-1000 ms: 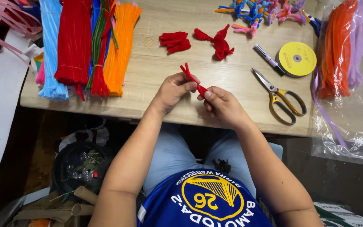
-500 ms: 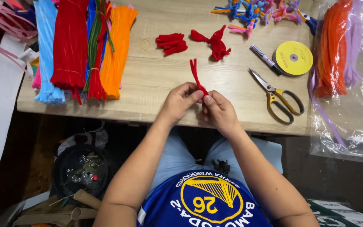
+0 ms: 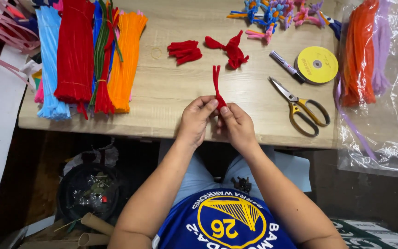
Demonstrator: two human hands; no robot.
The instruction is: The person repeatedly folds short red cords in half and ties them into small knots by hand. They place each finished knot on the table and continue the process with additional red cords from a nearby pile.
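Both hands meet at the near edge of the desk (image 3: 171,97): the left hand (image 3: 198,117) and the right hand (image 3: 237,124) each pinch the lower end of one folded red pipe cleaner (image 3: 216,85), which stands upright between the thumbs with its two tips pointing away from the person.

On the desk lie two other red pieces: a small stack of folded red loops (image 3: 185,51) and a twisted red shape (image 3: 230,50) just beside it. One pair of yellow-handled scissors (image 3: 300,106) lies to the right, with one yellow tape roll (image 3: 317,64) and one pen-like tool (image 3: 285,65) near it. One small rubber band (image 3: 155,53) lies left of the loops. Bundles of pipe cleaners (image 3: 88,55) in light blue, red, green and orange lie at the far left.

A cluster of finished coloured flowers (image 3: 277,14) is cut off by the top edge, so its count cannot be told. Orange and purple bundles in a clear bag (image 3: 369,55) are blurred by the plastic. The fingertips hide the piece's lower end.

Compared with half a second ago, the red piece stands straighter and the hands sit closer together.
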